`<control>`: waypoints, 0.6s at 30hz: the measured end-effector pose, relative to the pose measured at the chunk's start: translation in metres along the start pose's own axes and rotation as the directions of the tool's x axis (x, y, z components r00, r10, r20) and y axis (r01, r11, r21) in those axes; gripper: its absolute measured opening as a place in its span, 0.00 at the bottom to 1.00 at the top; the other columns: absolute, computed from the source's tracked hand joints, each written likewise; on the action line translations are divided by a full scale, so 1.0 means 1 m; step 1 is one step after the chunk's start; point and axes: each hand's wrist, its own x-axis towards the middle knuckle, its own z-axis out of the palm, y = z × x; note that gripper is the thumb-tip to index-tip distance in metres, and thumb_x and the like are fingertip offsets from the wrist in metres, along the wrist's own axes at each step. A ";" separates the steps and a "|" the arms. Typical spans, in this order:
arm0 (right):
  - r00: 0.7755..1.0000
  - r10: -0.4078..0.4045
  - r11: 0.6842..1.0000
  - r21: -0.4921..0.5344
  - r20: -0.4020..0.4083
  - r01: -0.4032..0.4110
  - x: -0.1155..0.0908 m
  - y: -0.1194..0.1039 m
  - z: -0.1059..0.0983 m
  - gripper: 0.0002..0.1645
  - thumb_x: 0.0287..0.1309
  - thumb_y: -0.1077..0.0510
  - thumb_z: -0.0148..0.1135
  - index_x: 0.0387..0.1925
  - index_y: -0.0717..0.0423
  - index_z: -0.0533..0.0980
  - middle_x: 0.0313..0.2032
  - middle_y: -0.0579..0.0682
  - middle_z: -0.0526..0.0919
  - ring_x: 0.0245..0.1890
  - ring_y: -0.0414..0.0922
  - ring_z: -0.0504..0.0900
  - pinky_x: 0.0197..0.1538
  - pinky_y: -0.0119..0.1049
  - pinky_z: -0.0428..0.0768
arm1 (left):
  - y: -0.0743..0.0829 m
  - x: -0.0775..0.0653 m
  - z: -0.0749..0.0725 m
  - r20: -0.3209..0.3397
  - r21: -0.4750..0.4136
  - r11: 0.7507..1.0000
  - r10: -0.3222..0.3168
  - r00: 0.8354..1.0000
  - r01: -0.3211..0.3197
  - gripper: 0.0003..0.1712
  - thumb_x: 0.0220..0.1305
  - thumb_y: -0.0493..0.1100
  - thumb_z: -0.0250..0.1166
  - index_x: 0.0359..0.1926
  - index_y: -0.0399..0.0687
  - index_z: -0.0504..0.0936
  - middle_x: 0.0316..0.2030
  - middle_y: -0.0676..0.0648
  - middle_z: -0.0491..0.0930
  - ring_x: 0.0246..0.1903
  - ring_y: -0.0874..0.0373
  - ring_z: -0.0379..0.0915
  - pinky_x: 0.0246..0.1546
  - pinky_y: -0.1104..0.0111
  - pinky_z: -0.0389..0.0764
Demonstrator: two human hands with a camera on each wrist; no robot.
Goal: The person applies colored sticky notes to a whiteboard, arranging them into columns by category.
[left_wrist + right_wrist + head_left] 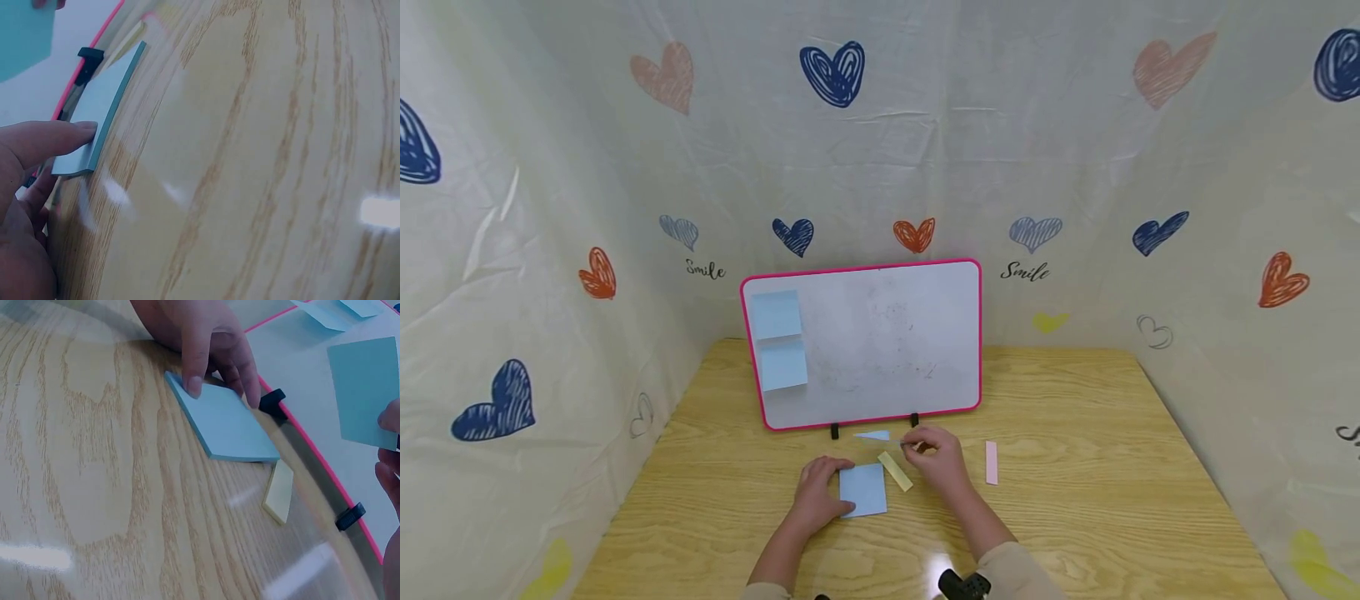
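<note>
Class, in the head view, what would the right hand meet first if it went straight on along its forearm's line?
The right hand, pinching a blue note, would probably meet the whiteboard first, at its lower edge or a black foot; depth is hard to judge.

We see pale blue on the square pad (867,490), the lifted note (362,387) and two notes (777,314) on a white board (887,342) edged in hot pink, with black feet (914,420). One small strip (896,472) is yellow, another strip (992,463) pink. Brown grain streaks the light tan tabletop (1075,458). We find scribbled hearts (793,239) in navy, orange-red, pink, grey-blue and yellow patterning a whitish curtain (985,167). The sleeves (1011,571) are beige.
</note>
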 end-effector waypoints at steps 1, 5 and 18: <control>1.000 -0.001 1.000 0.002 0.004 0.001 0.001 -0.002 0.000 0.09 0.48 0.77 0.66 0.28 0.64 0.84 0.32 0.57 0.84 0.33 0.50 0.81 0.33 0.40 0.82 | 0.000 0.000 0.000 -0.001 -0.001 1.000 0.002 1.000 -0.002 0.33 0.41 0.35 0.80 0.52 0.48 0.79 0.61 0.35 0.68 0.65 0.32 0.49 0.61 0.37 0.54; 1.000 0.020 1.000 0.020 0.013 -0.020 0.006 -0.003 0.004 0.11 0.49 0.76 0.67 0.28 0.59 0.85 0.34 0.54 0.84 0.35 0.48 0.82 0.35 0.44 0.83 | 0.000 -0.002 -0.002 -0.006 -0.006 1.000 0.016 1.000 -0.016 0.33 0.41 0.36 0.80 0.52 0.47 0.79 0.60 0.36 0.69 0.65 0.32 0.50 0.61 0.37 0.54; 0.998 -0.049 0.999 0.021 0.029 0.049 0.022 -0.021 0.016 0.07 0.51 0.75 0.66 0.29 0.63 0.84 0.31 0.57 0.84 0.26 0.47 0.78 0.29 0.36 0.79 | 0.006 0.000 -0.015 -0.024 -0.077 0.997 0.028 0.999 -0.030 0.34 0.46 0.34 0.77 0.57 0.41 0.77 0.56 0.39 0.74 0.61 0.35 0.61 0.61 0.42 0.61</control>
